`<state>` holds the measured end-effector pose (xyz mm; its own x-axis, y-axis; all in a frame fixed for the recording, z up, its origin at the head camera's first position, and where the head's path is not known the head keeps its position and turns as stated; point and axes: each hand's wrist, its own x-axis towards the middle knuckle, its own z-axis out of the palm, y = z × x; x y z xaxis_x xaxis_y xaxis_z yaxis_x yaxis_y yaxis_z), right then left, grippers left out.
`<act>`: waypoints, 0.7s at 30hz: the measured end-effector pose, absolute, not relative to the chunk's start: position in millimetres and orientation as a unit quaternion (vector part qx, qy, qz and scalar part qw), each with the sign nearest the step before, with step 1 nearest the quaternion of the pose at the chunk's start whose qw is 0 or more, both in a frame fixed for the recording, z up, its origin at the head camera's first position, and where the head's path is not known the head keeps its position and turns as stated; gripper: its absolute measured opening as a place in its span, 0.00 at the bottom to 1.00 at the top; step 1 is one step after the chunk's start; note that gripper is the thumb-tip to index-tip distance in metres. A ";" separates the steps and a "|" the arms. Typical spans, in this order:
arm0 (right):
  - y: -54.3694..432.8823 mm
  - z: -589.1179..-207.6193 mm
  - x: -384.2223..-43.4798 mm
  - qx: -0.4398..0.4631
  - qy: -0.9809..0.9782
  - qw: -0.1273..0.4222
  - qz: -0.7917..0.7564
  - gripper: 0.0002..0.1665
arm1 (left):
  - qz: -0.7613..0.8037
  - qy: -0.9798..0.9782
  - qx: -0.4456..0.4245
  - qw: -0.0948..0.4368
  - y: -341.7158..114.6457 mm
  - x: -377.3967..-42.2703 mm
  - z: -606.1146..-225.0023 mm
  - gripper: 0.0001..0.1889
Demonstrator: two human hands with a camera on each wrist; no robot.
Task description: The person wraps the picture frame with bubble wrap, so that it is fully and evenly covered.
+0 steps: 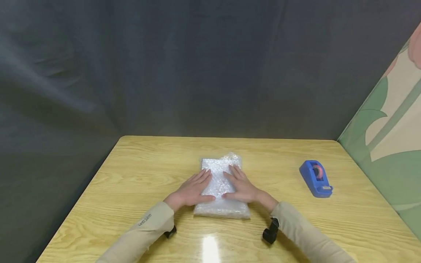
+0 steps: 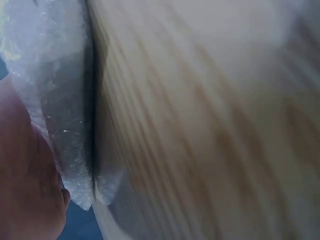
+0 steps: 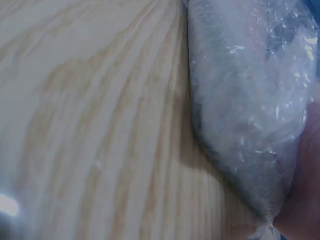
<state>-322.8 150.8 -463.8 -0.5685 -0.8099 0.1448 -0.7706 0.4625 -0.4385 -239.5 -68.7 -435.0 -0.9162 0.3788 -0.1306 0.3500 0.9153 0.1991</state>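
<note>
Bubble-wrapped parcel (image 1: pixel 221 190) flat at centre of wooden counter (image 1: pixel 131 175), near front edge. Left hand (image 1: pixel 192 190) pressed flat on parcel's left half, fingers straight, spread slightly. Right hand (image 1: pixel 241 186) flat on right half, fingers straight, thumbs of both pointing inward, nearly meeting. Nothing gripped. Beige sleeves (image 1: pixel 144 233) on both arms. Blue tape dispenser (image 1: pixel 315 179) well apart at right. Parcel edge (image 2: pixel 60 100) blurred in wrist views.

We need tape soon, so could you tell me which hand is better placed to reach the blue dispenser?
Probably the right hand: the tape dispenser sits on its side of the bubble-wrapped parcel, while the left hand lies farther away.
</note>
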 end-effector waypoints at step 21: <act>143.0 -464.1 -343.5 -0.458 0.846 0.046 -0.268 0.52 | 0.085 0.979 0.176 0.066 -69.9 -272.9 -443.0 0.50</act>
<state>-343.5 143.0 -464.1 -0.5758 -0.8002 0.1677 -0.7512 0.4369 -0.4948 -272.9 -69.9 -443.0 -0.9293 0.3556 -0.0994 0.3333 0.9237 0.1890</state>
